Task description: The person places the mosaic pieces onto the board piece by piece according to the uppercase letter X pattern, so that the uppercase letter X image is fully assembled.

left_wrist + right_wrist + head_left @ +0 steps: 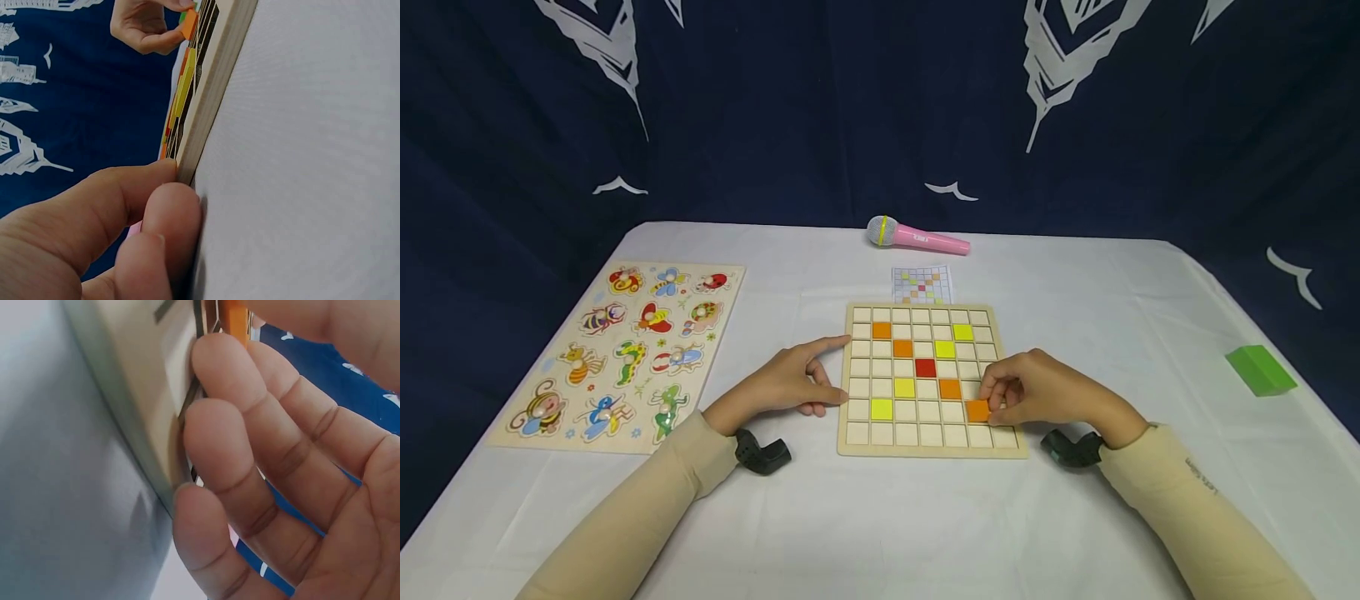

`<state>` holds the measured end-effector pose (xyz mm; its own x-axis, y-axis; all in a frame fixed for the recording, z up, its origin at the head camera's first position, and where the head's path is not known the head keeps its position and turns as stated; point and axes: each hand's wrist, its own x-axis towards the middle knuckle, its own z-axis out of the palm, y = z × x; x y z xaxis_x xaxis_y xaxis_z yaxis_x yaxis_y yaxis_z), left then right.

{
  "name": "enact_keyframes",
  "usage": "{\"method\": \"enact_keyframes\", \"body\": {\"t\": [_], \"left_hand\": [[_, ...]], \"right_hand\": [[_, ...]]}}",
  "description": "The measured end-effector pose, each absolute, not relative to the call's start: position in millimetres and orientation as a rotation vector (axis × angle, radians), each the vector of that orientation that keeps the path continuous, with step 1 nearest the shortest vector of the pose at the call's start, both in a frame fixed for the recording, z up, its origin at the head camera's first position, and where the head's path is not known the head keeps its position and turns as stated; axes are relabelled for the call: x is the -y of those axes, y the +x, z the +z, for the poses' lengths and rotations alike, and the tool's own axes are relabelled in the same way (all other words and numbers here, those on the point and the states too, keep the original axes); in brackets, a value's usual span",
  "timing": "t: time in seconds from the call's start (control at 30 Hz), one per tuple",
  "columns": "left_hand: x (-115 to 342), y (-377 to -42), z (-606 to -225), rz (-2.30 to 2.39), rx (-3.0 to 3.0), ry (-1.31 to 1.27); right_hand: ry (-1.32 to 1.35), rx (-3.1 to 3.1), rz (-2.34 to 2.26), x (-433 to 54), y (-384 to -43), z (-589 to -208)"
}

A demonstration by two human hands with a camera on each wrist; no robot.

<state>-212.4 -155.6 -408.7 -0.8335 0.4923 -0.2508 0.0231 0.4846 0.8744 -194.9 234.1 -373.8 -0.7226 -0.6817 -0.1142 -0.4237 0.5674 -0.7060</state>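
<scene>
A wooden grid board [925, 452] lies in front of me, its cells mostly white. Yellow tiles [904, 388] and orange tiles [950, 389] run in crossing diagonals through a red tile [925, 368]. At the board's lower right, my right hand [1048, 387] pinches an orange square tile [977, 411] between thumb and fingers. The left wrist view shows this tile [189, 25] tilted up from the grid. My left hand [790, 379] touches the board's left edge with thumb and index fingertips spread apart. Close in the right wrist view, the other right fingertips [219, 434] rest along the board's edge.
A small card with a coloured grid [922, 283] is partly covered by the board's far edge. Behind it lies a pink toy microphone [928, 241]. An insect picture puzzle [617, 358] lies at the left, a green block [1260, 371] at the far right. Dark curtain hangs behind the table.
</scene>
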Motion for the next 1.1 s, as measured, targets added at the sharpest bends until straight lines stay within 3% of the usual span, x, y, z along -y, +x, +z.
{"method": "enact_keyframes", "body": {"t": [0.8, 1.1], "left_hand": [[155, -214, -411, 1.315, -2.274, 0.44], [157, -209, -417, 1.328, -2.245, 0.407]], "right_hand": [[-0.915, -2.509, -0.94, -237, -197, -376], [-0.72, -2.794, -1.027, -248, -196, -383]]}}
